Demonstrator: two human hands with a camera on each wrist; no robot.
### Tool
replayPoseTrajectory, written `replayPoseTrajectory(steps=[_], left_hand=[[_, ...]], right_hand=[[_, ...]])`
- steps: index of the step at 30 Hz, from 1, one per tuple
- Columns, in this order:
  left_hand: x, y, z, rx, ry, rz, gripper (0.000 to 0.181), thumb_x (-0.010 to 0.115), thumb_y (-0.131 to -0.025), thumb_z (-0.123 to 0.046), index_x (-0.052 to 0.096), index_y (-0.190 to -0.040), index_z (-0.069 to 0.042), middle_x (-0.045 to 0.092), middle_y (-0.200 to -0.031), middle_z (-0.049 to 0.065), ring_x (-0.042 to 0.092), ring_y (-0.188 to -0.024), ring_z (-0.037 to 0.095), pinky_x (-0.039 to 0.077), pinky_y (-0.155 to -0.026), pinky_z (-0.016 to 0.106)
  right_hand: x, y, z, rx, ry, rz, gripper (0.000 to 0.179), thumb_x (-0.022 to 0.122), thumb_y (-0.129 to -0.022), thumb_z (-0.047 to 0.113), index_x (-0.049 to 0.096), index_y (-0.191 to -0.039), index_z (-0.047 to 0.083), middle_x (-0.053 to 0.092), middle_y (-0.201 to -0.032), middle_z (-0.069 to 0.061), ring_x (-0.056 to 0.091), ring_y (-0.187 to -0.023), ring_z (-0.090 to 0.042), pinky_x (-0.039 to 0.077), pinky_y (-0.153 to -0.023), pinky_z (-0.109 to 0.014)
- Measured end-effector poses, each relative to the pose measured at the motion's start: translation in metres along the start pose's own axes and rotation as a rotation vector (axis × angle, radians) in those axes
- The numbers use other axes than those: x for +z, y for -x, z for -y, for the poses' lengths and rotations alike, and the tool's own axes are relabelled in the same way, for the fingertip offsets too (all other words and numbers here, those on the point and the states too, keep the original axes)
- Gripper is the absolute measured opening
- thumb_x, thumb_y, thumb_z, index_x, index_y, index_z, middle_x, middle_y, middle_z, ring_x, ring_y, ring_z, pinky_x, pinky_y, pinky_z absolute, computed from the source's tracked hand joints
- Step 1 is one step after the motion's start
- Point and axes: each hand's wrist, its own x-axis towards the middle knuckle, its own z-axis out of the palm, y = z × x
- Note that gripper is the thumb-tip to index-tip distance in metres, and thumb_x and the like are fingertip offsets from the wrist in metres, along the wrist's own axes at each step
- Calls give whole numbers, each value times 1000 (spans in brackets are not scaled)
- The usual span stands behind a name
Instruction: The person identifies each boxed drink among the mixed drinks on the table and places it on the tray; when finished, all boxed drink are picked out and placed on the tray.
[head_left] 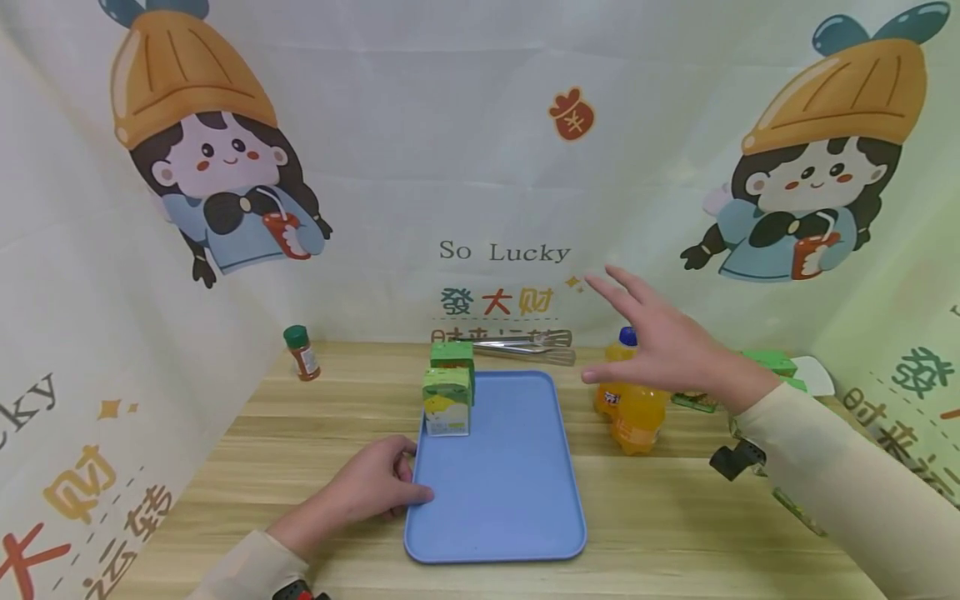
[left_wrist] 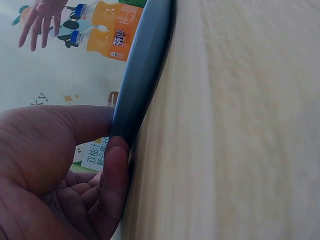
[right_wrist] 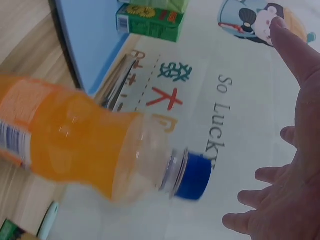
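My left hand (head_left: 375,482) pinches the left rim of a blue rectangular tray (head_left: 498,500), thumb over the edge and fingers against its outer side. Two green juice cartons (head_left: 447,404) stand one behind the other at the tray's far left corner. To the tray's right, two bottles of orange soda (head_left: 639,421) with blue caps stand upright on the table. My right hand (head_left: 663,342) is raised over them, fingers spread and nothing held. In the right wrist view, the nearer soda bottle (right_wrist: 90,135) shows its cap apart from the fingers.
Metal tongs (head_left: 525,342) lie behind the tray by the printed cloth backdrop (head_left: 495,167). A green-capped spice jar (head_left: 302,358) stands at the back left. Green boxes (head_left: 772,361) and a white object (head_left: 816,375) sit at the back right, partly behind my right arm.
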Motion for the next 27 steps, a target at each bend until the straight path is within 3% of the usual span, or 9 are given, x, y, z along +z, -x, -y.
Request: replayPoseTrajectory(steps=[13,20,27], left_hand=[[-1,0,-1,8,6,11,70,96,-88,-17,60,-141,12,66,-80,5,64,-61,18,57,-53,35],[-1,0,0,7,12,8,70,96,-87,-16,61,-140,12,66,-80,6,65,-61,19,59,-54,37],[-1,1,1,8,17,8,70,97,-87,-17,61,-140,12,66,-80,6,65,-62,19,59,-54,38]], right_hand=[[-34,21,-34,133,3,21,113,84,-94,59,19,-180,26,12,-184,-20,27,-161,-58,35,-112,-85],[-41,26,-59,166,-36,22,106,83,-98,52,23,-179,20,19,-182,-23,21,-164,-55,25,-118,-85],[-43,29,-76,156,-36,51,101,81,-99,51,28,-177,15,25,-180,-26,28,-160,-56,30,-115,-86]])
